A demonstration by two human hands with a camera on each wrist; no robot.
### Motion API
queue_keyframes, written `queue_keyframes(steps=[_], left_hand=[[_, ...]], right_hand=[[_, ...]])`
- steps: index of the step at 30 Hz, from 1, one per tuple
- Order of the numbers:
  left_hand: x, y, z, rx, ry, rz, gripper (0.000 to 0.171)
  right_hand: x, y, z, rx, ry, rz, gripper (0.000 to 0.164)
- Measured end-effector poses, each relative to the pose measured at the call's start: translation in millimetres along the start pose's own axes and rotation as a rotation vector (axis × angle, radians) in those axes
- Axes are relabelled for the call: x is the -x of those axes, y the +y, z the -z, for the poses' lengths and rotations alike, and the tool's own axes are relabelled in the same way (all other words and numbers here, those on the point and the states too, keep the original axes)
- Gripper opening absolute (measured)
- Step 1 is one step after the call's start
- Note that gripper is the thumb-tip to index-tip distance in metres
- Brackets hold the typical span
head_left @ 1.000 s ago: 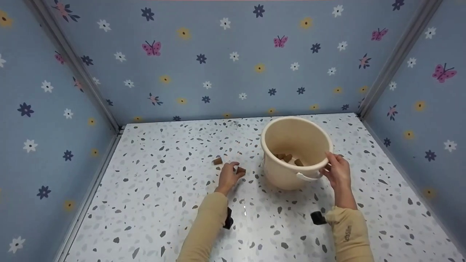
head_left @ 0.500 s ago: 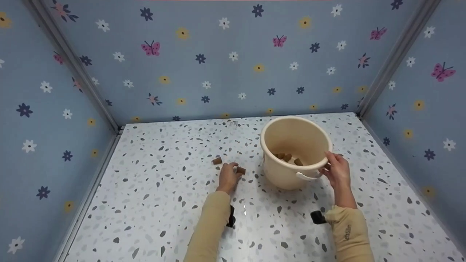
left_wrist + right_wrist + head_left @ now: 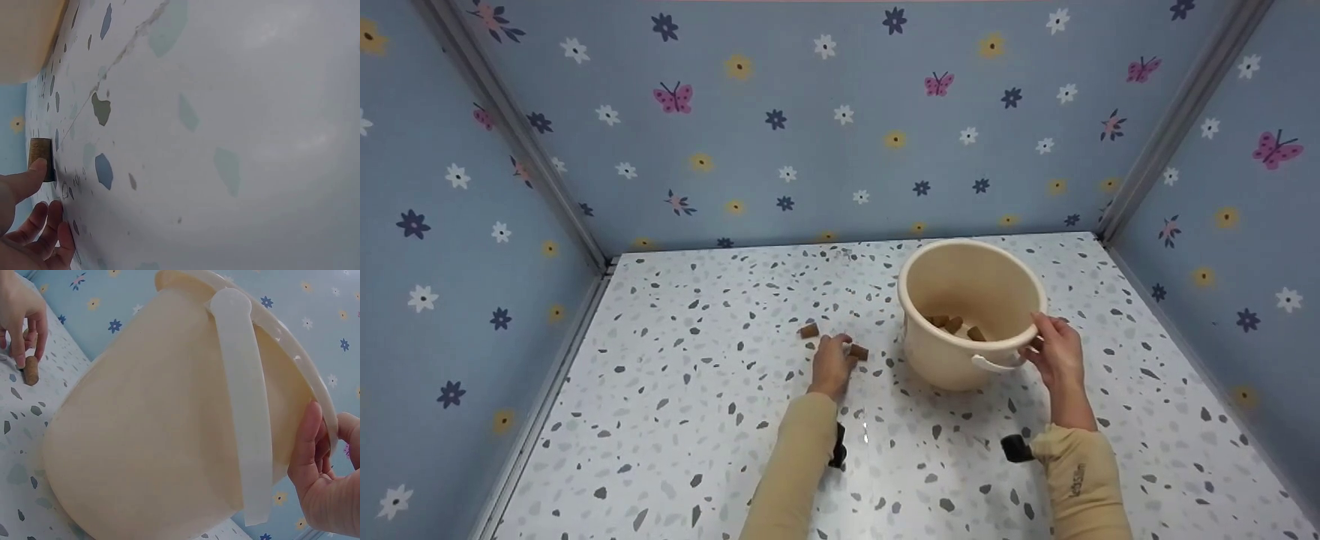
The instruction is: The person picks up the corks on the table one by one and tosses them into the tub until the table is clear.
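Observation:
My left hand (image 3: 831, 369) pinches a cork (image 3: 859, 352) on the speckled tabletop, left of the bucket. In the left wrist view the thumb lies on that cork (image 3: 40, 151), while the other visible fingers bend apart from it. The right wrist view shows thumb and finger at the cork's upper end (image 3: 31, 372). A cream bucket (image 3: 937, 364) stands tilted, its mouth facing up. My right hand (image 3: 1059, 352) grips the bucket's rim on the right, thumb on one side and fingers on the other. Several corks (image 3: 953, 325) lie at the bottom inside.
One more cork (image 3: 809, 331) lies just beyond my left hand. The bucket's white handle (image 3: 243, 410) hangs down its near side. Patterned blue panels (image 3: 840, 150) stand behind and at both sides of the speckled tabletop (image 3: 690, 420).
The left hand's fingers have closed in on the cork, and the left forearm has shifted slightly right. The right hand and the bucket have stayed in place.

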State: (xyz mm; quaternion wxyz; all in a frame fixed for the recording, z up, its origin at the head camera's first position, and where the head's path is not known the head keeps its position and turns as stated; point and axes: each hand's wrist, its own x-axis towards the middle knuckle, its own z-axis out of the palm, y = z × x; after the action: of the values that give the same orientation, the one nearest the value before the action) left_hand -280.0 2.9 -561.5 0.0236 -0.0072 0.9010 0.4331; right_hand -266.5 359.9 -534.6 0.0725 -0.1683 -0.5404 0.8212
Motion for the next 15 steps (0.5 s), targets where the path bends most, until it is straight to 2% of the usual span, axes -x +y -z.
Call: queue_keyframes(steps=[1, 4, 7, 12, 15], left_hand=[[-0.4, 0.2, 0.0, -0.001, -0.002, -0.002, 0.031], [-0.5, 0.5, 0.3, -0.003, -0.008, -0.008, 0.034], [0.4, 0.9, 0.6, -0.023, -0.006, -0.021, 0.032], [1.7, 1.8, 0.9, -0.051, 0.014, -0.038, 0.028], [0.4, 1.4, 0.2, -0.039, 0.016, -0.019, 0.025]], right_hand=[[3, -4, -2, 0.034, 0.028, -0.011, 0.021], [-9, 5, 7, 0.024, 0.015, 0.010, 0.021], [-9, 6, 6, 0.096, 0.056, -0.013, 0.029], [-52, 42, 32, 0.138, 0.128, 0.085, 0.052], [-65, 53, 39, 0.136, 0.162, 0.107, 0.059]])
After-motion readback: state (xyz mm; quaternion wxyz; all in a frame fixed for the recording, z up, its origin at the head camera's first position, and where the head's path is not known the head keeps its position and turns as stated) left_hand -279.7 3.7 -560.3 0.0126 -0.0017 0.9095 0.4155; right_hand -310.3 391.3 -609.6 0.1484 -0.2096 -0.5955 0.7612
